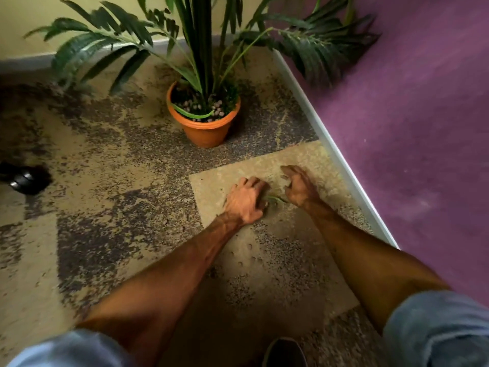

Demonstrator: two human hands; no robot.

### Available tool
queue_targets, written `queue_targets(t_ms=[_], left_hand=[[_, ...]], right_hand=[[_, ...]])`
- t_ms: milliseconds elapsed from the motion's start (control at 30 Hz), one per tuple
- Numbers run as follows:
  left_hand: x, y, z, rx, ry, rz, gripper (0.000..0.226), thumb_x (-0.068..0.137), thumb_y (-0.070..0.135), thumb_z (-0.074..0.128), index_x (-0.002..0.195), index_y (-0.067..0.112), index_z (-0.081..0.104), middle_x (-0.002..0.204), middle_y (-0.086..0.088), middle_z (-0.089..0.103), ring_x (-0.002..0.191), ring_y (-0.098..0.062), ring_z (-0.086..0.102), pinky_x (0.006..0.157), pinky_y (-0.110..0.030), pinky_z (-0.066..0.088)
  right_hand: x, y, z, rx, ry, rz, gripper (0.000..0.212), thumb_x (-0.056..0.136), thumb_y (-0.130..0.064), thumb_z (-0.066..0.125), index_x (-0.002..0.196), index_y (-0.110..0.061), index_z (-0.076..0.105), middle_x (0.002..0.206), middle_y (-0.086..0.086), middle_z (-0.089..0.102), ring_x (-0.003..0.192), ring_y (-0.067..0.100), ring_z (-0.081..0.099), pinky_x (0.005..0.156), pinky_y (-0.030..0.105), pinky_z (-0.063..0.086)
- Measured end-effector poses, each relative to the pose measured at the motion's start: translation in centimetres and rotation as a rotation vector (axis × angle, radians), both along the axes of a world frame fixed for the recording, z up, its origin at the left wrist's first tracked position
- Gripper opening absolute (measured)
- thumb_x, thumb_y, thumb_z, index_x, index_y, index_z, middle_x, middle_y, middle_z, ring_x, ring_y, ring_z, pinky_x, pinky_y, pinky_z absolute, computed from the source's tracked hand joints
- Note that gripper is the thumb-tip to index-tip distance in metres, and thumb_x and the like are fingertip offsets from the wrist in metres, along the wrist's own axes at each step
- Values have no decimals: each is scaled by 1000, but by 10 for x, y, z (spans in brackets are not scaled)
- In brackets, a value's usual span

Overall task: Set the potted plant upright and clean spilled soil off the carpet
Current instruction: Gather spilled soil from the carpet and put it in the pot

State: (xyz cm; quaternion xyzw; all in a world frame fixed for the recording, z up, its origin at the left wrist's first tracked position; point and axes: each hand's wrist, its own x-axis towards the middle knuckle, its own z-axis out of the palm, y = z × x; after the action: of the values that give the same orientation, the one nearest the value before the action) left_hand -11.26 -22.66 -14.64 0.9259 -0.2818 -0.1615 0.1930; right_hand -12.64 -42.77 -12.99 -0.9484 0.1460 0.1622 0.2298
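Note:
The potted plant stands upright in an orange pot near the corner, its long green fronds spreading over the floor. Pebbles and a loose green leaf lie on the pot's top. My left hand rests on the tan carpet tile in front of the pot, fingers curled down onto the carpet. My right hand is just to its right, fingers bent and cupped. A thin green leaf piece lies between the two hands. Whether either hand holds it or any soil is unclear.
The patterned carpet is mottled tan and dark. A purple wall with a white baseboard runs along the right. A yellow wall is at the back. A dark object lies at the left edge. A shoe tip shows at the bottom.

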Motion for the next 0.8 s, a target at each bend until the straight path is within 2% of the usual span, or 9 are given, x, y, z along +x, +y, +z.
queue_targets(t_ms=[67, 133, 200, 300, 433, 500, 600, 700, 800], left_hand=[[-8, -15, -13, 45, 13, -63, 68, 91, 52, 66, 152, 30, 47, 155, -3, 48, 135, -33, 48, 110, -46, 49], [-14, -27, -21, 66, -7, -92, 66, 92, 53, 65, 152, 30, 48, 155, -3, 46, 137, -33, 47, 112, -47, 47], [-18, -36, -24, 80, -27, -93, 60, 94, 49, 64, 149, 28, 50, 154, -5, 46, 137, -34, 47, 111, -47, 48], [-22, -43, -23, 48, -21, -69, 54, 97, 32, 59, 149, 26, 47, 150, -8, 45, 134, -35, 48, 107, -49, 52], [-24, -44, -21, -7, -20, -88, 51, 97, 17, 53, 147, 25, 45, 143, -7, 50, 127, -34, 54, 97, -47, 57], [-24, -42, -20, -24, -13, -83, 54, 96, 11, 52, 147, 25, 45, 141, -6, 53, 126, -33, 55, 96, -46, 57], [-24, -40, -18, 1, -24, -117, 58, 92, 15, 59, 149, 19, 46, 140, -7, 54, 126, -32, 55, 98, -45, 57], [-22, -32, -16, 0, -17, -114, 47, 93, 19, 60, 139, 13, 53, 135, -11, 57, 121, -34, 60, 96, -45, 57], [-21, -17, -10, -70, 68, -22, 31, 89, 16, 65, 119, 11, 63, 120, -11, 65, 107, -33, 66, 85, -37, 55]], right_hand=[[-2, -3, -6, -45, 38, 188, 65, 100, -9, 64, 161, -15, 43, 172, 9, 33, 160, 27, 30, 131, 37, 27], [-4, -3, -12, -84, 0, 235, 57, 101, -5, 56, 157, -13, 49, 170, 9, 36, 159, 27, 32, 130, 34, 27], [-8, -2, -15, -116, -65, 219, 54, 98, 0, 54, 150, -12, 58, 165, 9, 46, 154, 28, 40, 127, 36, 34], [-14, -3, -19, -132, -144, 185, 41, 98, -2, 53, 136, -9, 67, 146, 11, 59, 136, 30, 53, 113, 38, 46], [-20, -3, -25, -168, -202, 162, 21, 94, -7, 62, 114, -7, 69, 128, 14, 64, 118, 33, 61, 95, 38, 50], [-21, -3, -26, -159, -215, 134, 20, 95, -7, 63, 113, -5, 69, 127, 16, 63, 114, 33, 62, 91, 38, 50], [-20, -5, -26, -143, -210, 79, 15, 93, -5, 62, 107, -5, 68, 118, 18, 63, 102, 34, 64, 83, 37, 52], [-16, -7, -24, -80, -131, 2, 14, 88, -2, 68, 101, -6, 69, 107, 17, 69, 97, 33, 68, 85, 37, 56], [-16, -2, -22, 33, -83, -62, 18, 83, 6, 69, 95, -7, 72, 100, 14, 73, 97, 34, 71, 85, 38, 60]])
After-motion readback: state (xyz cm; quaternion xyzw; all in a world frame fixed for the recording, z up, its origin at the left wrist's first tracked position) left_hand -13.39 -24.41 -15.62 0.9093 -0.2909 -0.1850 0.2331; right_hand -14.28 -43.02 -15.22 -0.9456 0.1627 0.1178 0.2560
